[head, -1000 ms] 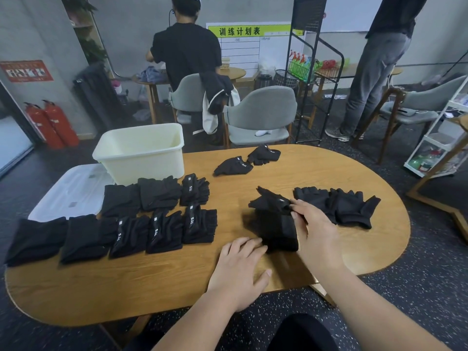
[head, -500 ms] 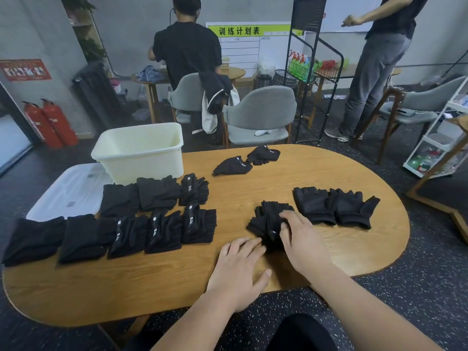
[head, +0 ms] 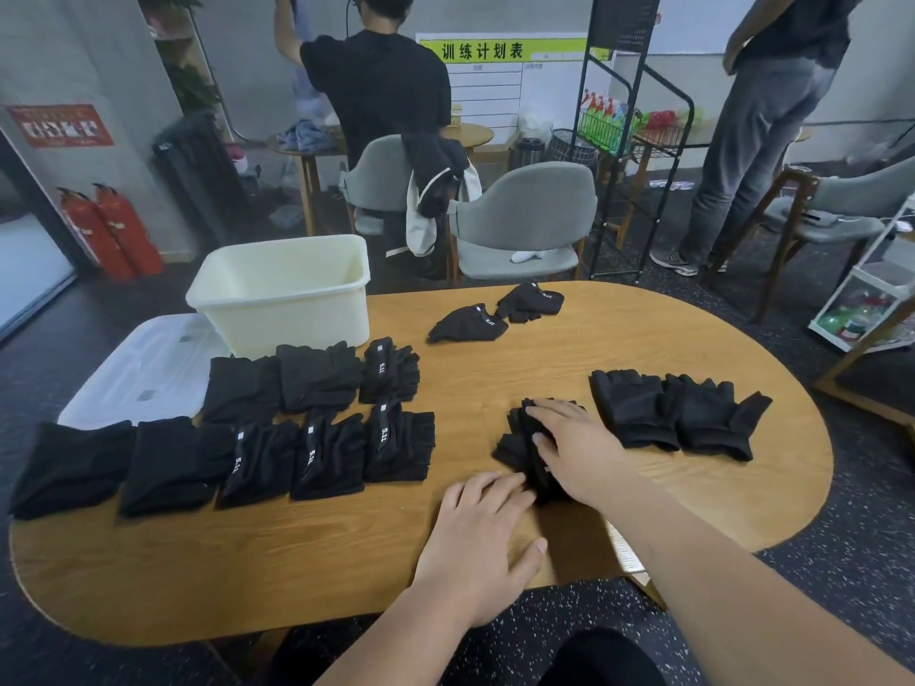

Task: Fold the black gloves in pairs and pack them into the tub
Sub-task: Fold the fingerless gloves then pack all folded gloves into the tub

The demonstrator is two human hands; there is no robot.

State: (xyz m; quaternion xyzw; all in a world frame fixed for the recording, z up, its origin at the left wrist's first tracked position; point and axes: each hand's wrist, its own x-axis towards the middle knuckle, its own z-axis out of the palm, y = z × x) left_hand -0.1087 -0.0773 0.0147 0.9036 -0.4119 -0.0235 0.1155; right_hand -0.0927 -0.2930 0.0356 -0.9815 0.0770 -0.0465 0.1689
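Note:
A folded pair of black gloves (head: 515, 440) lies on the wooden table (head: 495, 561), and my right hand (head: 574, 448) presses flat on top of it with straight fingers. Just left of that pair, my left hand (head: 482, 532) rests flat on the table, its fingertips touching the pair's near edge. Two flat gloves (head: 678, 413) lie side by side to the right. Two more gloves (head: 495, 314) lie at the far side. Several folded pairs (head: 277, 433) sit in two rows on the left. The cream tub (head: 284, 294) stands behind them, with nothing visible inside.
A clear plastic lid (head: 143, 368) lies at the table's left edge beside the tub. Grey chairs (head: 525, 215) stand behind the table. Two people stand further back, near a black wire rack (head: 619, 141). A white shelf unit (head: 871, 299) is at the right.
My right hand folded the glove pair over toward me and now lies flat on it instead of gripping its edge. The left hand has barely moved.

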